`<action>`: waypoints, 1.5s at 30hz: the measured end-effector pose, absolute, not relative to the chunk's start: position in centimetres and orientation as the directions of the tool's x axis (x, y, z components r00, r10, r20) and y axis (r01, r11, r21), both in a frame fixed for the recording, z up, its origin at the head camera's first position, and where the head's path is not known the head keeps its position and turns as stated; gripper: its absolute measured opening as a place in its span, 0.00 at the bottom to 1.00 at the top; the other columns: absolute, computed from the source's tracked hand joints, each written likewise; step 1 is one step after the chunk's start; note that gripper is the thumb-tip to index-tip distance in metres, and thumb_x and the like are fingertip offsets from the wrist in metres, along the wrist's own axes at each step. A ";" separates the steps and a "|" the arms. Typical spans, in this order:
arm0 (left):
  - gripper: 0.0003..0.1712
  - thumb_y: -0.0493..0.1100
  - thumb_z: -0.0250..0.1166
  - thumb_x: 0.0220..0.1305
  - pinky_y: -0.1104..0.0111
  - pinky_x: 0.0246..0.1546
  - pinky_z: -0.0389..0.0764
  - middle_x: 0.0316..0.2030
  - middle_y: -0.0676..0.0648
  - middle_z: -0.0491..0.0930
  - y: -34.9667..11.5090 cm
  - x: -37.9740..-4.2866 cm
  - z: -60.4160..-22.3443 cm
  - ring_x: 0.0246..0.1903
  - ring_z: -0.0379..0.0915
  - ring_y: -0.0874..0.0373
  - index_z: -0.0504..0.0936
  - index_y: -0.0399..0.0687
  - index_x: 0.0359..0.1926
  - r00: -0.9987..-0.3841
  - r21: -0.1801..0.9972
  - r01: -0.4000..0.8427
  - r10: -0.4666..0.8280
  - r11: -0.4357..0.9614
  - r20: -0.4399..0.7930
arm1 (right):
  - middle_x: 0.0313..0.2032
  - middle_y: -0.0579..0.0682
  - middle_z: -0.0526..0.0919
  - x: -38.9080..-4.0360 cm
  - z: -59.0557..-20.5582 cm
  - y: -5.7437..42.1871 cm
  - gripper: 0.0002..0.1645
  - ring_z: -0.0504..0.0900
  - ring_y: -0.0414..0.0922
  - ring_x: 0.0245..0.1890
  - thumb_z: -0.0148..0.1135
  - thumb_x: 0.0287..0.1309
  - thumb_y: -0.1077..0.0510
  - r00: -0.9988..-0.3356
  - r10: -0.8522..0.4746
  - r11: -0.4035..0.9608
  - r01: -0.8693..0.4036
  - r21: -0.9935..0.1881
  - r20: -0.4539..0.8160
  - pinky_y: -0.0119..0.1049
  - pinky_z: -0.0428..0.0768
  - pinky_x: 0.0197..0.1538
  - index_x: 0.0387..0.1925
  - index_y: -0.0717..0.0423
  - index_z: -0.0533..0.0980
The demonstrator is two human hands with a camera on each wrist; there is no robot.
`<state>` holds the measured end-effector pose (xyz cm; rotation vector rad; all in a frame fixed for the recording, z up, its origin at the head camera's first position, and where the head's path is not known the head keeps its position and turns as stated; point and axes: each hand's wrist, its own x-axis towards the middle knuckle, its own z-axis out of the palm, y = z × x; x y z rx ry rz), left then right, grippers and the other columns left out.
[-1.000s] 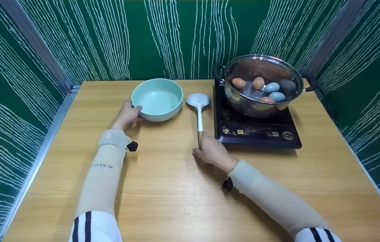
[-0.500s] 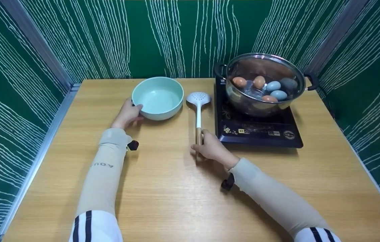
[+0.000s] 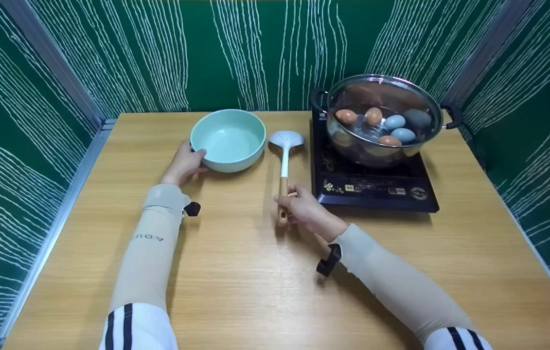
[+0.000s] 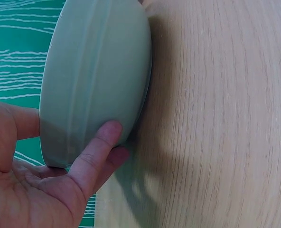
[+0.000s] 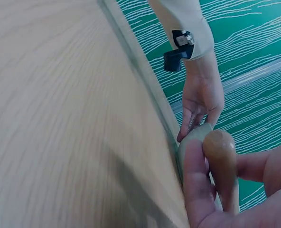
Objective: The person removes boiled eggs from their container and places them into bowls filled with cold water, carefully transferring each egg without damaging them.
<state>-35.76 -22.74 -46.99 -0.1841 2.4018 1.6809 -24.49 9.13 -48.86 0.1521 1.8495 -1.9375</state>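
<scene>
A mint-green bowl point(image 3: 228, 138) sits at the back of the table, left of centre. My left hand point(image 3: 183, 163) holds its left side, the thumb over the rim and the fingers against the outer wall, as the left wrist view of the bowl point(image 4: 98, 80) shows. To the bowl's right is a skimmer with a white perforated head point(image 3: 286, 139) and a wooden handle. My right hand point(image 3: 306, 209) pinches that handle between thumb and fingers. In the right wrist view the rounded handle end point(image 5: 220, 147) sticks out past the fingers.
A steel pot point(image 3: 377, 153) with black side handles stands on a black induction cooker point(image 3: 377, 197) at the back right. Several brown and blue eggs point(image 3: 395, 122) lie inside it. Green walls point(image 3: 275, 58) with white streaks enclose the table point(image 3: 236, 272) at the back and sides.
My right hand has closed around the skimmer's handle and raised its near end, which now shows below the fingers. The left hand and bowl have stayed in place.
</scene>
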 end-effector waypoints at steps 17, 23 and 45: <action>0.37 0.41 0.46 0.89 0.55 0.71 0.83 0.86 0.36 0.51 -22.7 -35.7 -46.8 0.78 0.64 0.41 0.42 0.45 0.89 -0.964 0.913 -0.250 0.004 0.322 -0.266 | 0.23 0.48 0.68 -24.0 -48.5 9.3 0.05 0.67 0.39 0.15 0.49 0.82 0.61 -0.931 0.023 -0.050 0.364 -0.930 -0.365 0.27 0.66 0.15 0.50 0.57 0.63; 0.37 0.39 0.46 0.88 0.53 0.71 0.84 0.86 0.35 0.51 -22.6 -35.6 -46.9 0.77 0.65 0.39 0.43 0.43 0.89 -0.970 0.922 -0.224 0.019 0.316 -0.242 | 0.23 0.46 0.70 -24.0 -48.2 10.3 0.12 0.63 0.38 0.11 0.56 0.77 0.62 -0.961 0.063 -0.020 0.268 -0.963 -0.268 0.29 0.63 0.14 0.53 0.59 0.64; 0.37 0.41 0.45 0.89 0.53 0.69 0.85 0.85 0.35 0.52 -22.7 -35.6 -47.0 0.74 0.68 0.40 0.42 0.45 0.89 -0.970 0.922 -0.226 0.012 0.315 -0.242 | 0.24 0.45 0.77 -23.9 -43.6 14.8 0.06 0.67 0.39 0.12 0.54 0.81 0.60 -0.989 -0.113 -0.051 0.106 -0.993 -0.099 0.28 0.66 0.14 0.47 0.57 0.66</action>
